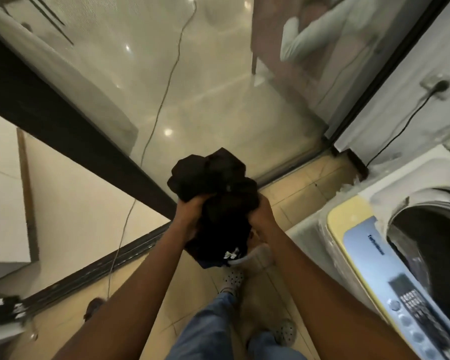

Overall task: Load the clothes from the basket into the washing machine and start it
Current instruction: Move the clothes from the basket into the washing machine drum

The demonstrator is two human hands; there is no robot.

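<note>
A bundle of black clothes [216, 201] with a small white logo near its lower end hangs in front of me, above the tiled floor. My left hand [191, 213] grips its left side and my right hand [261, 216] grips its right side. The top-loading washing machine [348, 222] stands at the right with its lid open and its dark drum [431, 245] showing. Its control panel [411, 307] with buttons runs along the near edge. The basket is hidden; only a pale rim [255, 253] shows under the clothes.
A glass sliding door [166, 87] with a dark frame [63, 126] stands ahead, its track [89, 276] crossing the floor. A thin cable [164, 100] trails behind the glass. A wall socket [437, 87] with a black cord sits above the machine. My feet [233, 279] stand on beige tiles.
</note>
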